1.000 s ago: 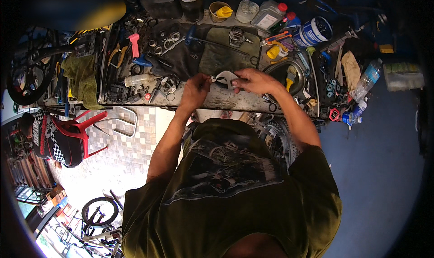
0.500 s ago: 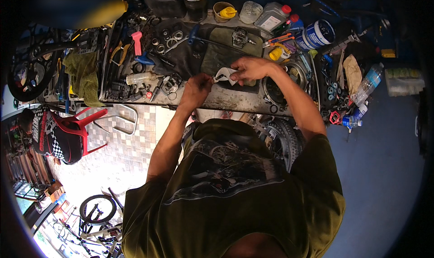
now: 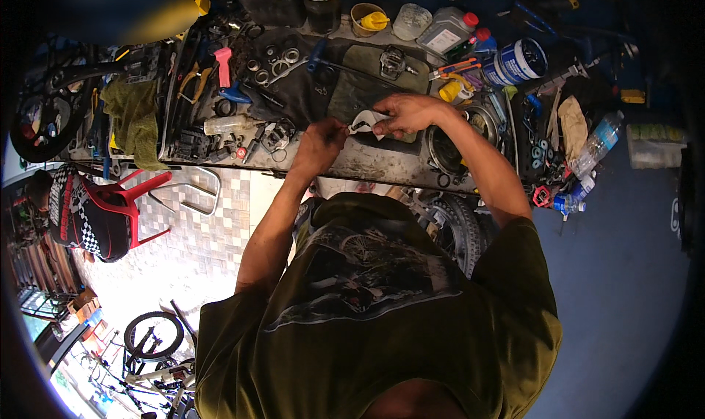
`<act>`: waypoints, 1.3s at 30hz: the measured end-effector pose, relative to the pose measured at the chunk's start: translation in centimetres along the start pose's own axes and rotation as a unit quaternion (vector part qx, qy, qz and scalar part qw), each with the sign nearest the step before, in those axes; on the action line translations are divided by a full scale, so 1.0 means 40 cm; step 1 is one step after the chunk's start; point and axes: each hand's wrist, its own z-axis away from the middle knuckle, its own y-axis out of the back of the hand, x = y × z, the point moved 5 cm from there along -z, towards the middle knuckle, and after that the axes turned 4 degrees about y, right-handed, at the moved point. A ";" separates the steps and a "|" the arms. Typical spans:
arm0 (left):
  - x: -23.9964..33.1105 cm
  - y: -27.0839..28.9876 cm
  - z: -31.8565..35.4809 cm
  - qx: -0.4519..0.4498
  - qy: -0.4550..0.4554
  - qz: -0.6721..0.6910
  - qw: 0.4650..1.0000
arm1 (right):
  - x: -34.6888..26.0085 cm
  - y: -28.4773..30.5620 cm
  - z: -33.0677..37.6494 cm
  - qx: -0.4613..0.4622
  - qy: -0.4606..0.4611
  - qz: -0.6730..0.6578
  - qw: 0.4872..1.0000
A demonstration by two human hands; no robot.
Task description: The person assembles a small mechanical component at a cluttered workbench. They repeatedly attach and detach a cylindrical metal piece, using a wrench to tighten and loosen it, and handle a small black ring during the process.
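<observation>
Over the front of the cluttered workbench (image 3: 374, 159), my two hands nearly meet at a small white piece with a curved, hooked edge (image 3: 366, 119). Whether it is paper, cloth or plastic, I cannot make out. My right hand (image 3: 408, 115) pinches its right side between thumb and fingers. At its left end, the fingers of my left hand (image 3: 320, 149) are pressed together; anything in them is hidden. Behind the hands lies a dark green mat (image 3: 356, 81) with a bicycle pedal (image 3: 393, 62) on it. A second pedal (image 3: 280, 133) rests left of my left hand.
A blue-handled tool (image 3: 316, 55), a wrench (image 3: 288, 72) and bearing rings (image 3: 291, 55) lie farther back. Left are a clear bottle (image 3: 225, 125) and green rag (image 3: 132, 114); right, a round metal part (image 3: 481, 129) and blue tub (image 3: 520, 59). A person (image 3: 87, 213) sits on a red chair.
Both hands stay close together at the white piece in nearly the same pose. The whole view has shifted slightly.
</observation>
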 end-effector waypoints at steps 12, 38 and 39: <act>-0.022 -0.033 0.006 0.111 -0.082 0.033 0.990 | 0.042 -0.086 0.007 0.191 0.024 -0.083 0.978; 0.016 0.040 -0.030 -0.052 -0.020 -0.075 0.996 | 0.077 -0.131 0.002 0.173 0.009 -0.030 0.984; 0.017 0.039 -0.034 -0.074 -0.012 -0.067 0.995 | 0.090 -0.133 -0.003 0.185 0.009 -0.014 0.983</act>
